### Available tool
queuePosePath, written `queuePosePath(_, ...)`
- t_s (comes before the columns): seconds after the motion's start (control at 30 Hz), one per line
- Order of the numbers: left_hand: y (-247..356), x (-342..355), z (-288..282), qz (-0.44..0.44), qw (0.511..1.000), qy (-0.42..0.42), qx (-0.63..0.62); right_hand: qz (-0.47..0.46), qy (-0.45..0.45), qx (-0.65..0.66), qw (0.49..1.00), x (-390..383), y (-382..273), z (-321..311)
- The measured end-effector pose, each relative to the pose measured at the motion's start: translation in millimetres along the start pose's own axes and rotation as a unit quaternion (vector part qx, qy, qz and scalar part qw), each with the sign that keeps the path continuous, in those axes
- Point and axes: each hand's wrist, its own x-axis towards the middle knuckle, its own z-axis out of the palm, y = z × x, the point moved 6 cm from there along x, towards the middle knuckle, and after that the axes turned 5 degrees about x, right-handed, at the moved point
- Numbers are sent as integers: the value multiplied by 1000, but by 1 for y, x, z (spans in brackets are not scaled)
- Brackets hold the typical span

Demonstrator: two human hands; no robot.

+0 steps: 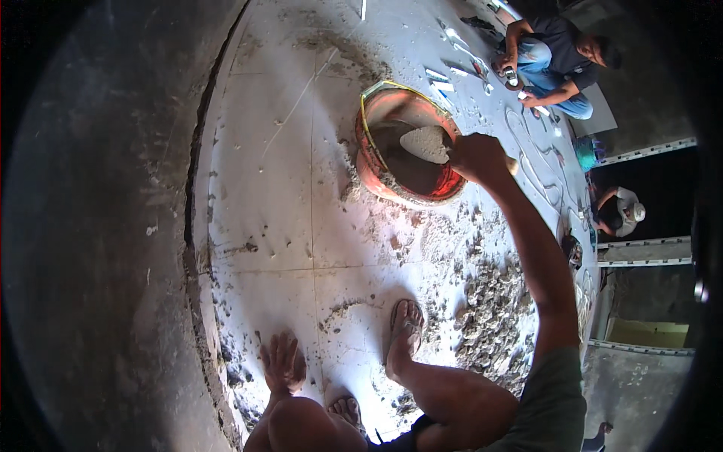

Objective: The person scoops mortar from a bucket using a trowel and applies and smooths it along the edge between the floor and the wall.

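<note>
My right hand (482, 160) is closed round the handle of a trowel (427, 144) whose pointed blade looks grey with mortar. The blade is over the mouth of a red-orange bucket (374, 172). Wet grey mortar (410, 167) lies inside, and a yellow handle or band follows the bucket's far rim. At the lower left, my left hand (283, 364) holds nothing and has its fingers spread, beside my bent knee. Whether that palm touches the floor, I cannot tell.
Rubble (493, 316) lies scattered right of my sandalled feet on the tiled floor (279, 218). A dark wall (98, 226) rises on the left. At the upper right a person (561, 60) crouches with a tool near cables (535, 162). Another person (623, 211) sits farther right.
</note>
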Motion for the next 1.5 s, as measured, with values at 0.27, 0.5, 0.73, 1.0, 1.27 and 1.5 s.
queuePosePath(0.27,2,2,7,-3,999,-21,33,-78,103,83,988,50,-55,46)
queuePosePath(0.5,-1,2,10,1,999,-38,37,-23,-38,146,988,37,-20,72)
queuePosePath(0.73,-3,0,5,-17,996,-77,33,139,-119,548,816,-9,7,100)
queuePosePath(1.0,5,0,19,-2,995,-65,77,211,-43,579,787,-34,35,104)
queuePosePath(1.27,-22,-18,26,-30,993,-90,66,212,0,671,711,-51,9,83)
queuePosePath(1.5,-7,-2,20,-30,987,-123,103,191,-163,760,599,-106,-93,42)
